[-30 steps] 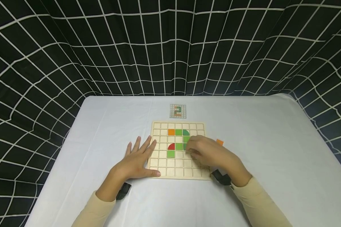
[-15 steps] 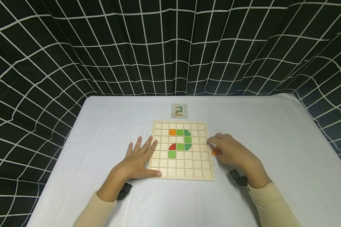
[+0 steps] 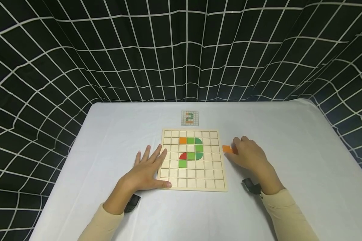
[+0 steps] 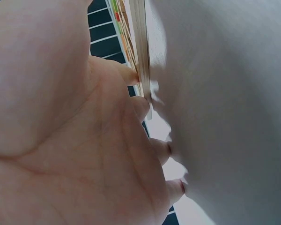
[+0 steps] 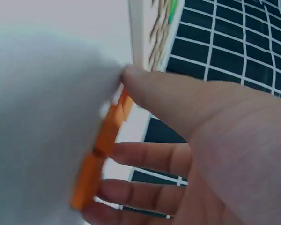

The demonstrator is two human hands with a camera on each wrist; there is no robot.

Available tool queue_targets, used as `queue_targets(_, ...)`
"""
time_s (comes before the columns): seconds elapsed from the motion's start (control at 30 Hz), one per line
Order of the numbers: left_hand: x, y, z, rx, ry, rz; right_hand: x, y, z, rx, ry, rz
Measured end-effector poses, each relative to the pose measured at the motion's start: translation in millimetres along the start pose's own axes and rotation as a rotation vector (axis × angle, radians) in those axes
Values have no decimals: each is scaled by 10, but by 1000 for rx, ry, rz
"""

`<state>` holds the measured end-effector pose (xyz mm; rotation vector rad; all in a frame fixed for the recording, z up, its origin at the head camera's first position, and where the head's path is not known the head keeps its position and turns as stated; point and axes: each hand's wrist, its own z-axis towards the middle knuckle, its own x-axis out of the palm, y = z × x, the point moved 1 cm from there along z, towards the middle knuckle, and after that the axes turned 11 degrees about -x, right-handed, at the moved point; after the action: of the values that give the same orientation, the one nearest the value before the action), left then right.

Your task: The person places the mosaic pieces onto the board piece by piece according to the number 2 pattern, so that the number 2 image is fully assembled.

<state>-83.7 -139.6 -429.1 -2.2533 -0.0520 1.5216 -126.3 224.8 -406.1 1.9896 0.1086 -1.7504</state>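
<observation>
A square wooden grid board (image 3: 200, 174) lies on the table, holding orange, green, teal and red tiles. My left hand (image 3: 144, 172) rests at its left edge, fingers spread and thumb over the near rim. In the left wrist view the palm (image 4: 75, 122) shows beside the board's edge. To the right of the board, my right hand (image 3: 248, 154) is bent over orange tiles (image 3: 227, 149) on the cloth. The right wrist view shows orange tiles (image 5: 87, 180) in a row between the thumb and fingertips. Part of them is hidden under the hand in the head view.
A small printed card (image 3: 189, 118) with a coloured "2" on a grid lies behind the board. White cloth covers the table (image 3: 132, 124). Black curtains (image 3: 181, 50) with white grid lines surround its back and sides.
My right hand has left the board and moved right onto the orange tiles, which have shifted beside the board's edge. A teal tile is now uncovered. The left hand stays put.
</observation>
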Motion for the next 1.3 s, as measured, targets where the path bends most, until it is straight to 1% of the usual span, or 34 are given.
queue_targets(0.07, -1, -2, -2, -1, 1, 2, -20, -16, -13, -13, 21, 31)
queue_targets(0.17, -1, 1, -2, -3, 1, 6, -41, -61, -24, -60, 43, 76)
queue_targets(0.27, -1, 3, -1, 2, -8, 8, -49, -115, -12, -116, 27, 116)
queue_targets(0.33, -4, 0, -1, 5, -12, 5, -40, -154, 3, -128, 12, 134)
queue_targets(0.53, -15, -4, -11, 12, -10, -8, -25, -213, 43, -73, -13, 172)
queue_targets(0.73, -11, 5, 0, 9, -12, -5, -25, -176, 79, -105, -12, 126)
queue_targets(0.87, 10, 6, 1, 6, -7, -6, -16, -156, 70, -101, 27, 103)
queue_targets(1.0, 24, -3, -6, 6, 5, -11, -35, -151, 21, -95, 78, 107)
queue_targets(1.2, -1, -1, -6, 19, -6, -15, -153, -91, -35, -24, 150, 153)
queue_targets(1.23, -3, 0, -3, 19, -6, -14, -168, -73, -40, -28, 154, 164)
queue_targets(1.3, -3, 2, 6, 18, -4, -11, -183, -25, -47, -78, 151, 185)
